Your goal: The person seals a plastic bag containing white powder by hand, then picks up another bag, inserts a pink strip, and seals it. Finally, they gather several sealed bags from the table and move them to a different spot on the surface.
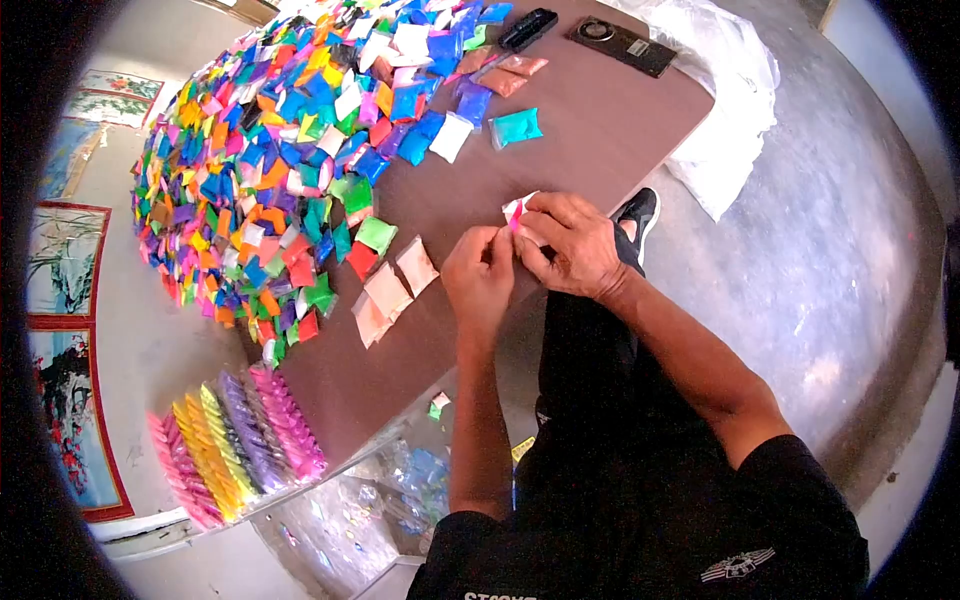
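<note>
Small pink-and-white packet (517,209) pinched over the brown table (600,130), left hand (480,278) closed on it from 7 o'clock, right hand (572,245) curled around it from 4 o'clock, heap of coloured packets (290,150) spread at 10 o'clock.

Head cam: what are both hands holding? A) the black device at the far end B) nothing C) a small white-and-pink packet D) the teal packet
C: the left hand and right hand both pinch the small white-and-pink packet at the table edge; the teal packet lies apart from them.
</note>
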Action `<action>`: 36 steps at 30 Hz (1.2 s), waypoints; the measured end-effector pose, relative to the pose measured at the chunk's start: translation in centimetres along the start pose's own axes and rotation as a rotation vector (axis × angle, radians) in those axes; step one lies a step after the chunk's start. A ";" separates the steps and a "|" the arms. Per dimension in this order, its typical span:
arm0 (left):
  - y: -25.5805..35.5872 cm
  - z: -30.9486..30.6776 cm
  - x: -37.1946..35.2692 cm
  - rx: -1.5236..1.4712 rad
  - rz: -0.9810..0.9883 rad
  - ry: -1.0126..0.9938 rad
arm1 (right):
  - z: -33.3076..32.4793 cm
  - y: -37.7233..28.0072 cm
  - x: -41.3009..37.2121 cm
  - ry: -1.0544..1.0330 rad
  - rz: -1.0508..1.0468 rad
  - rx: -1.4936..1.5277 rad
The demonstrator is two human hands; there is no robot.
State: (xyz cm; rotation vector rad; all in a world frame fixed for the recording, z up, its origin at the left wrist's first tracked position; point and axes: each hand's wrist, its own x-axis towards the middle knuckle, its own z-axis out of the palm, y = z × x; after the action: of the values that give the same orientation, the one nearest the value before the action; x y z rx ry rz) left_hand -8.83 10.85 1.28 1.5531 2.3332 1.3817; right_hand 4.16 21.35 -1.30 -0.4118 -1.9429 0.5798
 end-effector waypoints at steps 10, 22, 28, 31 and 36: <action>-0.9 0.5 0.8 -0.064 -0.073 0.061 | 0.0 0.0 -0.1 -0.013 0.013 -0.031; -0.6 0.4 0.7 0.037 -0.079 0.001 | 0.2 0.1 0.1 0.015 -0.004 -0.036; -1.1 1.0 0.9 0.080 -0.091 0.097 | 0.1 0.1 -0.2 -0.031 0.025 -0.040; 0.0 0.4 0.6 -0.098 -0.217 0.103 | 0.1 0.1 -0.2 -0.022 0.024 -0.025; 0.1 0.5 0.0 -0.150 -0.146 0.011 | -0.2 -0.1 -0.1 -0.022 0.030 0.005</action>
State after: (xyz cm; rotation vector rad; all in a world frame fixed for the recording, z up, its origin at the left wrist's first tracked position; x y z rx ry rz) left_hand -8.57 11.22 1.03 1.3119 2.2385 1.4949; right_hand 4.40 21.31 -1.22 -0.4337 -1.9591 0.6108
